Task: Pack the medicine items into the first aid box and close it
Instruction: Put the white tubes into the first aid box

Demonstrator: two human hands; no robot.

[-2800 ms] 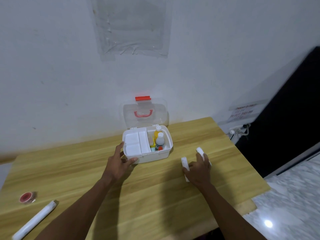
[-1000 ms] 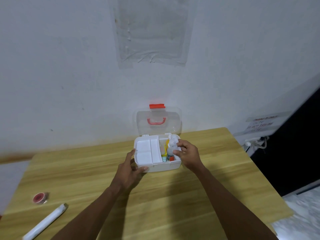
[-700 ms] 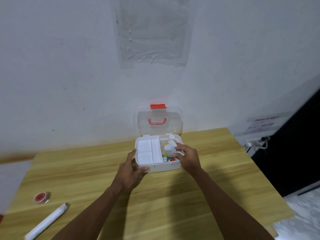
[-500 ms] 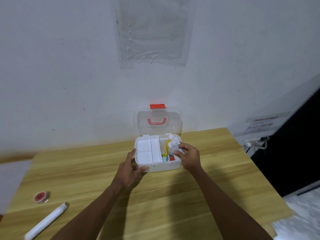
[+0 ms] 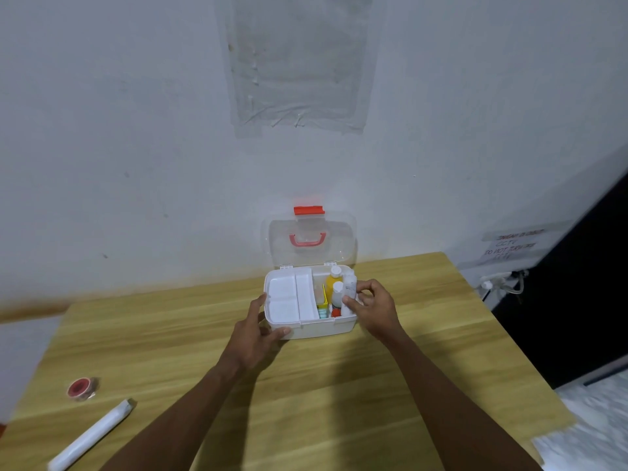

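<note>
A white first aid box [image 5: 316, 329] stands open at the back of the wooden table, its clear lid [image 5: 341, 248] with red handle and latch raised against the wall. A white divided tray [image 5: 289, 297] fills its left half. The right half holds a yellow bottle [image 5: 332, 279], a small white bottle [image 5: 337, 294] and coloured packets. My left hand [image 5: 253, 334] grips the box's front left corner. My right hand [image 5: 373, 307] holds white bandage rolls [image 5: 349, 288] upright at the box's right end, inside the rim.
A red tape roll [image 5: 81, 389] and a long white wrapped roll [image 5: 90, 435] lie at the table's near left. The wall is right behind the box. The table's right edge drops to a dark panel and a socket with cables [image 5: 503, 280].
My right hand picked up the white rolls from the table's right side and carried them into the box's right end, then shifted them there. The left hand stayed on the box.
</note>
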